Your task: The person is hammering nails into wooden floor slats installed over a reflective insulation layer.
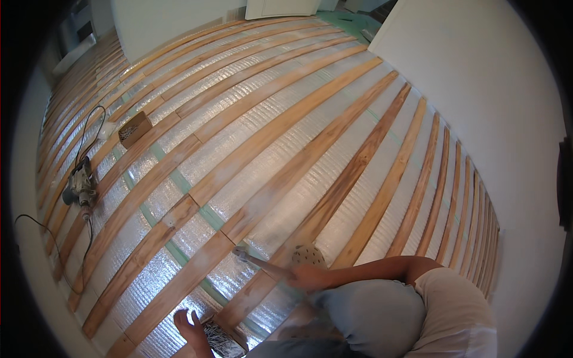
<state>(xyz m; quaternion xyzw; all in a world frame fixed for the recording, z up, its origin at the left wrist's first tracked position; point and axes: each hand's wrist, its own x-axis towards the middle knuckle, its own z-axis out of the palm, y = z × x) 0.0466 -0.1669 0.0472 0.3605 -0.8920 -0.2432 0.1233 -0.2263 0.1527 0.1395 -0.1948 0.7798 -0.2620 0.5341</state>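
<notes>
I'm gripping a hammer [253,260] in my right hand [305,277], handle running up-left over the batten [310,173], while my left hand [190,325], fingers spread, is hovering beside the nail box [222,340] at bottom centre.

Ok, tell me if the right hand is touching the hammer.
Touching. The head view shows the right hand closed around the hammer by its handle.

A room under renovation, its floor mid-build: bare wooden battens [262,140] run in rows over silver foil insulation [239,128] between white walls [477,77], with a corded power tool [80,186] and a cardboard box of screws [135,127] lying about.
</notes>
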